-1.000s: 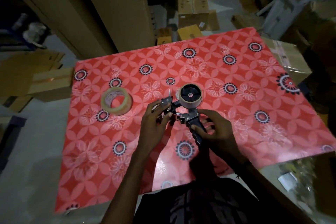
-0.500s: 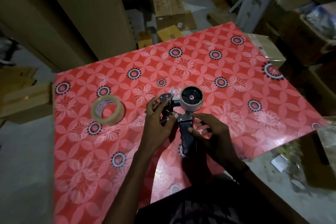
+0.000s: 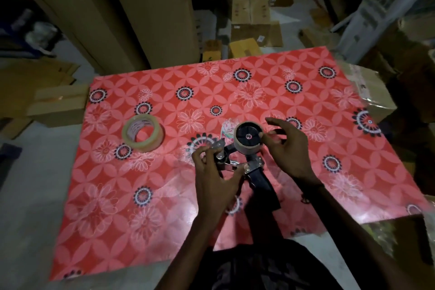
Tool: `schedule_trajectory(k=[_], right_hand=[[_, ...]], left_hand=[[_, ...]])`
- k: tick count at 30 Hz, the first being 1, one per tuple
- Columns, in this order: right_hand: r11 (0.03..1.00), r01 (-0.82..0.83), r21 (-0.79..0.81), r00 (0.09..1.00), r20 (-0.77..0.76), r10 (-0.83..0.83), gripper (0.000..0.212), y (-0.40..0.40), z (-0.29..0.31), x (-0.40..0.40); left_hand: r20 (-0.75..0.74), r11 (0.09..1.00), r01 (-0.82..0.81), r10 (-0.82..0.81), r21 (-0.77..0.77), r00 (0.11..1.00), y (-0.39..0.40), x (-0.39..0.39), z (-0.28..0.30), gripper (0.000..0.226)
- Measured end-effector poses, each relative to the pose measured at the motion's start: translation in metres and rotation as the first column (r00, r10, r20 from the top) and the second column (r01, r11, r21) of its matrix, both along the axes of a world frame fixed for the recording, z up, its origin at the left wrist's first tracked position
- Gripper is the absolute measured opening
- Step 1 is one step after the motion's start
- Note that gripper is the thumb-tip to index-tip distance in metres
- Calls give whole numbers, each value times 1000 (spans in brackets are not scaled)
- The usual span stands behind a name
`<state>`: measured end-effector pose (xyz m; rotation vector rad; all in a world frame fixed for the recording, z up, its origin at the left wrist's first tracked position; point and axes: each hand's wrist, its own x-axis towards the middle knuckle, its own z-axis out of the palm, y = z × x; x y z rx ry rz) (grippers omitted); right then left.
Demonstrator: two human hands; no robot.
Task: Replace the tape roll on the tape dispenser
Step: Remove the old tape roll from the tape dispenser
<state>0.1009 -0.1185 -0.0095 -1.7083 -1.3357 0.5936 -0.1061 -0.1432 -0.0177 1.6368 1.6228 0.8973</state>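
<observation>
Red cloth: my right hand left the dispenser handle, fingers spread at the spent core; left hand pinches its front. Removal next.

The counter lies bare across its top and lower left of the frame. The tape roll stands alone at centre left. The tape dispenser and both hands crowd the centre; bare cloth separates roll and dispenser.
</observation>
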Motion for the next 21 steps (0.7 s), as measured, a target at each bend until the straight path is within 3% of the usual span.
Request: schedule_trajectory(k=[5,10,15,21], right_hand=[[995,-79,-53,997,17,80,46,13,-4,17],[987,-117,-110,992,-57,111,43,13,-11,25],[985,-121,-123,991,-66,114,38,16,-13,17],[991,-26,-135,999,21,29,48,24,-13,2]], left_hand=[[-109,991,-130,128,-12,986,-6,15,2,69],[-192,989,-139,147,56,970,29,21,14,50],[-290,1000,-7,0,-24,957,81,26,23,40],[-301,962,216,-258,-165,918,116,34,20,43]])
